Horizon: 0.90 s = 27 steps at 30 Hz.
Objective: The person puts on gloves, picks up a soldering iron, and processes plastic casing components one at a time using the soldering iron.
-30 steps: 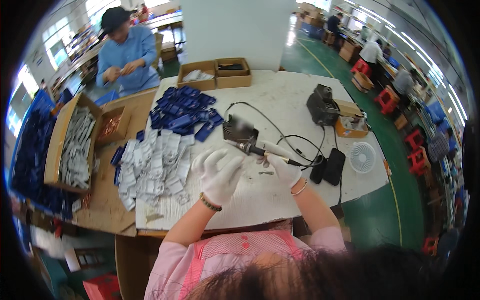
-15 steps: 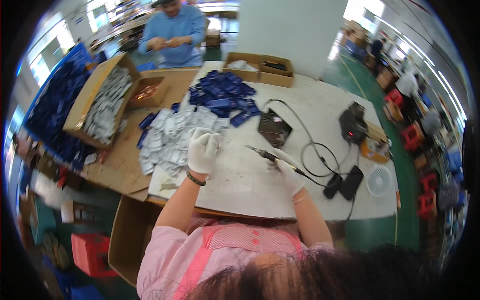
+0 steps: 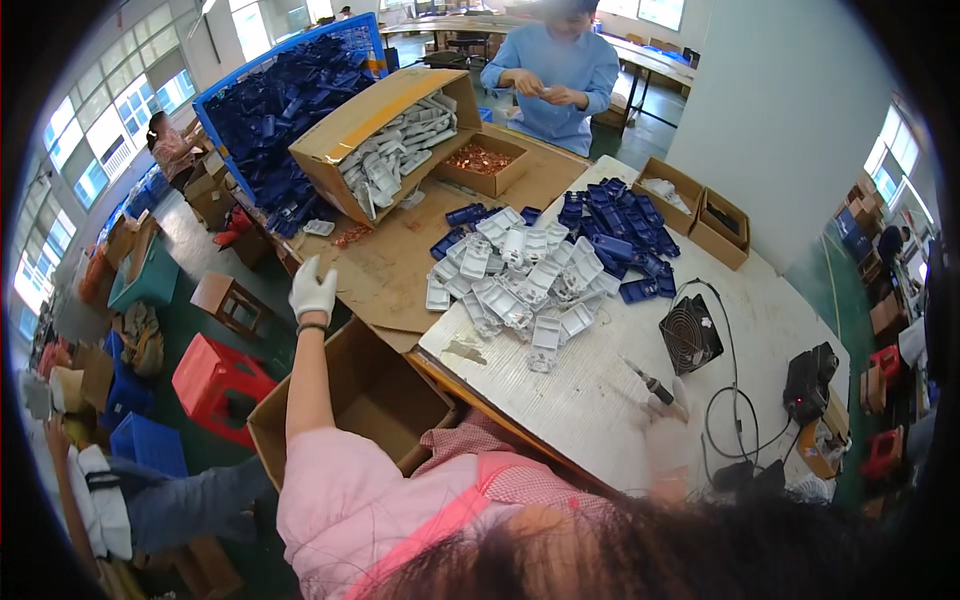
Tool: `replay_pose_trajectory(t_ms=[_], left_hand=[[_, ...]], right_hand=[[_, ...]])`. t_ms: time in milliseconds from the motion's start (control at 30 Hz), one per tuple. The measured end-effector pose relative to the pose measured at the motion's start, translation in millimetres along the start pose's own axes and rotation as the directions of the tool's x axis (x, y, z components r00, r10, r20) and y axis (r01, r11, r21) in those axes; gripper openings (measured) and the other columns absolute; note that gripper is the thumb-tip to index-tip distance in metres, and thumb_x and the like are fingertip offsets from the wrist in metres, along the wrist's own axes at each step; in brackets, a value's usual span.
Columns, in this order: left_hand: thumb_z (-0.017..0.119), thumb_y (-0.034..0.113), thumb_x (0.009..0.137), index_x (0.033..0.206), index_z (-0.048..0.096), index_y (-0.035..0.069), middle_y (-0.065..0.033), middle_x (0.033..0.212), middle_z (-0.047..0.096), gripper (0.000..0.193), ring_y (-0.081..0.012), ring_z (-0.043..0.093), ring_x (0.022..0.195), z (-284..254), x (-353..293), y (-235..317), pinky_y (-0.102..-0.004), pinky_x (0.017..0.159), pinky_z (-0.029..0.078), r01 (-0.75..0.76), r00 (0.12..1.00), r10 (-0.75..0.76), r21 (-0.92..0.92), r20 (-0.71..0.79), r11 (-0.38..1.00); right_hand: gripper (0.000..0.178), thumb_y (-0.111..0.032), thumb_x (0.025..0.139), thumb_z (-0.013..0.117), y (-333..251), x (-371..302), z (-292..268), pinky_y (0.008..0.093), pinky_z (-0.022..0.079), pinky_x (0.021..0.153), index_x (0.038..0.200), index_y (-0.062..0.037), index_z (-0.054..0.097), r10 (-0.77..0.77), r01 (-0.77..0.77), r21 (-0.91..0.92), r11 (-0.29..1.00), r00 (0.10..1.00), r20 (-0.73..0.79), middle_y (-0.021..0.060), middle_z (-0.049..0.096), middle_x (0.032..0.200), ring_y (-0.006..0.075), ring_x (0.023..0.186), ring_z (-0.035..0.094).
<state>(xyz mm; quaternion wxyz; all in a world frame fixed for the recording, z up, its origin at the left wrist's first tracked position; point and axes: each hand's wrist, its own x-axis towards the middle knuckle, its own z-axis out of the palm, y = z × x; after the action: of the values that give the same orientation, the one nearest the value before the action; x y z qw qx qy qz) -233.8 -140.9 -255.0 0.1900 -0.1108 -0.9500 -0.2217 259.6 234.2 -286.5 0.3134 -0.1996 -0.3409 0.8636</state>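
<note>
My left hand (image 3: 313,292), in a white glove, is stretched out at the left by the edge of the cardboard-covered table, fingers apart and nothing seen in it. Below it stands an open cardboard box (image 3: 365,385). My right hand (image 3: 668,425), gloved and smeared by motion, holds a soldering iron (image 3: 652,385) over the white tabletop, tip pointing up and left. Between the hands lies a heap of light grey plastic housings (image 3: 520,280), with dark blue plastic housings (image 3: 620,230) behind it.
A tipped carton (image 3: 330,135) of grey housings and a blue crate (image 3: 215,110) of blue parts stand far left, beside a small box of copper-coloured pieces (image 3: 480,160). A black fan (image 3: 690,335) and cables lie right. A co-worker (image 3: 560,75) works opposite.
The view has turned left. My left hand has gone from beside the grey heap out to the table's left edge, and its fingers have spread. The soldering iron is still in my right hand.
</note>
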Motion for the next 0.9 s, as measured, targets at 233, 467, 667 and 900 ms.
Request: replay_pose_trajectory(t_ms=[233,467,667,900], left_hand=[[0.062,0.014,0.082,0.096,0.061,0.001,-0.0021,0.080,0.062,0.020,-0.0090,0.055,0.066,26,-20,54,-0.0231,0.059,0.044,0.328,0.945,-0.150,-0.810,0.292,0.486],[0.062,0.017,0.080,0.089,0.063,0.002,-0.0035,0.072,0.059,0.018,-0.0152,0.056,0.059,19,-88,164,-0.0274,0.057,0.045,-0.513,0.688,0.724,-0.673,0.049,0.533],[0.072,0.034,0.061,0.105,0.058,0.014,-0.0118,0.103,0.052,0.051,-0.0313,0.051,0.092,36,-165,226,-0.0412,0.075,0.043,-0.754,0.320,0.939,-0.567,0.123,0.331],[0.066,0.024,0.070,0.086,0.056,0.013,-0.0064,0.098,0.051,0.022,-0.0256,0.051,0.087,55,-192,244,-0.0372,0.073,0.042,-0.748,0.405,0.911,-0.547,0.072,0.376]], right_hand=[[0.046,-0.041,0.090,0.034,10,19,-34,0.0327,0.046,0.064,0.115,-0.0061,0.050,-0.141,0.077,-0.386,0.919,0.980,-0.140,0.0104,0.060,0.092,0.0220,0.077,0.057],[0.020,-0.023,0.083,0.050,-3,21,17,0.0254,0.044,0.056,0.097,-0.0104,0.056,-0.016,0.013,-0.020,1.000,0.982,-0.186,0.0039,0.059,0.086,0.0151,0.064,0.052],[0.026,-0.029,0.083,0.048,-4,21,19,0.0256,0.043,0.053,0.099,-0.0108,0.059,-0.054,-0.003,-0.178,0.984,0.948,-0.315,0.0065,0.060,0.092,0.0154,0.063,0.052],[0.024,-0.030,0.086,0.055,3,43,-32,0.0228,0.036,0.050,0.092,-0.0065,0.056,0.024,-0.018,0.063,0.998,0.994,-0.108,0.0009,0.055,0.079,0.0063,0.057,0.045]])
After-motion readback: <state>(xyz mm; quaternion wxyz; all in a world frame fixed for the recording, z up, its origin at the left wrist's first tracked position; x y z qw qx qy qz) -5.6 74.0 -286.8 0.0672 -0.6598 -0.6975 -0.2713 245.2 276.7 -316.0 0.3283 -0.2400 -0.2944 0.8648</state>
